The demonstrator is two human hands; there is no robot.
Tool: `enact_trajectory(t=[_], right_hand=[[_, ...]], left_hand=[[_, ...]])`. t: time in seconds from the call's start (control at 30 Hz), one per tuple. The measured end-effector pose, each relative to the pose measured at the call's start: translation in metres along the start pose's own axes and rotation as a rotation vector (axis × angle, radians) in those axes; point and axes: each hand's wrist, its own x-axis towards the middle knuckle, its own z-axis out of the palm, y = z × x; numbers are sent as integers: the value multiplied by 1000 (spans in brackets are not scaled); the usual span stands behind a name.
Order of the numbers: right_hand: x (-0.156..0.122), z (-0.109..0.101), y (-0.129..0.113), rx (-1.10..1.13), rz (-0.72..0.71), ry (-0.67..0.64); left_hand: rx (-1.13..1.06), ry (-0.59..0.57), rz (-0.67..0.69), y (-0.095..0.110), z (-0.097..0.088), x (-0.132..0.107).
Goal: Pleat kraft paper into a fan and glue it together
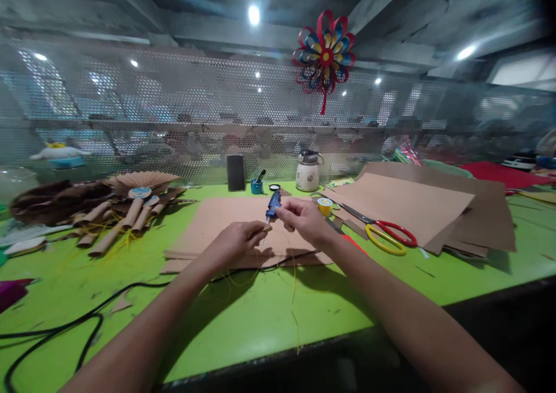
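Note:
Both my hands meet over a brown cardboard sheet (217, 219) lying on the green table (269, 317). My right hand (304, 220) is closed around a blue glue gun (273, 203), its nozzle pointing down and to the left. My left hand (238, 239) is pinched shut just under the nozzle on something small that I cannot make out. A thin yellow strand (294, 288) trails from the hands toward the table's front edge.
Red-and-yellow scissors (384, 233) lie right of my hands beside stacked cardboard sheets (417, 207). Rolled cardboard tubes and paper fans (117, 213) sit at the left. A black cable (78, 326) loops across the front left. A white jar (307, 173) and yellow cup (324, 206) stand behind.

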Motion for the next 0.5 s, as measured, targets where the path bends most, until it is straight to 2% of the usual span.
enact_trajectory(t=[0.13,0.2,0.23,0.27,0.33,0.37,0.4,0.43,0.5], right_hand=[[-2,2,-6,184,51,-30],[-7,1,-17,216,55,-112],[-10,-1,-24,214,63,-230],[-13,-3,-31,209,81,-405],[-17,-9,-43,215,148,-853],[-17,-13,-46,221,170,-992],[-15,-17,-46,216,171,-1005],[-13,-20,-43,186,153,-893],[-6,-24,-32,46,81,-435]], left_hand=[[37,8,-11,2,0,0],[70,12,-14,2,-1,0],[89,21,-14,2,-2,1],[106,35,-13,2,-2,1],[134,68,-16,1,-3,1],[141,87,-21,2,-3,1],[141,99,-25,3,-4,1],[139,105,-29,4,-4,1],[145,108,-28,9,-5,1]])
